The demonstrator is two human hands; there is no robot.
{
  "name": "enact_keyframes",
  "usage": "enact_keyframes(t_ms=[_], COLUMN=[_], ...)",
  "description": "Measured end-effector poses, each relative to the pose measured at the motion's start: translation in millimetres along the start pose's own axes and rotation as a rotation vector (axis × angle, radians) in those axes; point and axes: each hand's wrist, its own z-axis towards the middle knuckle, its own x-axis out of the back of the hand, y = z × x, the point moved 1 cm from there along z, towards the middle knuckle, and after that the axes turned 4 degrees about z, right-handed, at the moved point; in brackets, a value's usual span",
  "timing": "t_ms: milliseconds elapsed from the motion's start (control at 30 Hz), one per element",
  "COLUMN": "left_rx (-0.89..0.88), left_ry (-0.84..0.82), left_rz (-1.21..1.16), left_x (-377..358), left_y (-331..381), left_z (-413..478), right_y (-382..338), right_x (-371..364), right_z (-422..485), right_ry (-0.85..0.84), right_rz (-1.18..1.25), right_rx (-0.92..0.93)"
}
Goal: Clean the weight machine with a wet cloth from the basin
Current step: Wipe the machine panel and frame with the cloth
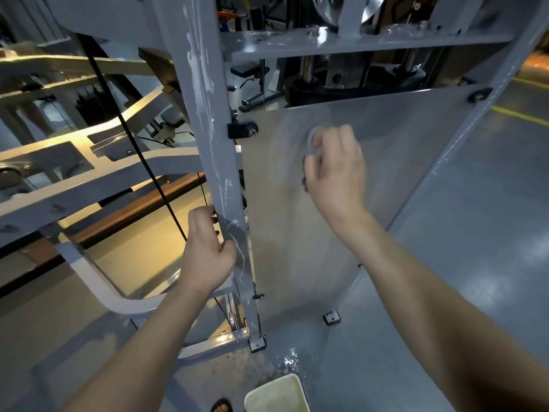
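The weight machine's grey upright post (208, 138) runs down the middle of the view, streaked with white marks. My left hand (209, 248) grips this post low down, fingers curled round its left edge. To the right of the post is a translucent shield panel (386, 162). My right hand (334, 171) presses a dark cloth (304, 181) against the panel; the hand is motion-blurred and hides most of the cloth. A pale square basin (276, 394) stands on the floor at the bottom, with a wet splash beside it.
Grey frame arms (89, 162) and a black cable (142, 162) fill the left side. A crossbar (356, 43) and the weight stack top (341, 81) sit above the panel. My sandalled foot (221, 405) is by the basin. Grey floor with yellow lines (520, 114) lies right.
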Motion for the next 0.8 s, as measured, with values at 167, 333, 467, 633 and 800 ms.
enact_keyframes(t_ms=[167,333,467,633,800], left_rx=[0.003,-0.016,0.005,-0.049,-0.102], left_ry=[0.014,0.02,0.015,0.014,0.023], left_rz=[0.031,0.018,0.003,0.019,0.065], left_x=[-2.3,-3.6,-5.5,-6.3,-13.3], left_y=[-3.6,-4.9,-5.7,-15.1,-23.5], left_z=[2.6,2.2,-0.2,-1.6,-4.5], right_y=[-27.9,23.7,-6.7,-8.3,43.1], right_x=[-28.5,-44.9,-27.0,-67.1,-130.9], right_z=[-13.2,-94.3,-39.3,-77.4,-200.1], right_ry=[-0.021,-0.398,-0.049,-0.074,-0.648], right_rz=[-0.029,-0.163,0.049,0.043,-0.072], right_rx=[0.193,0.281,0.123,0.231,0.223])
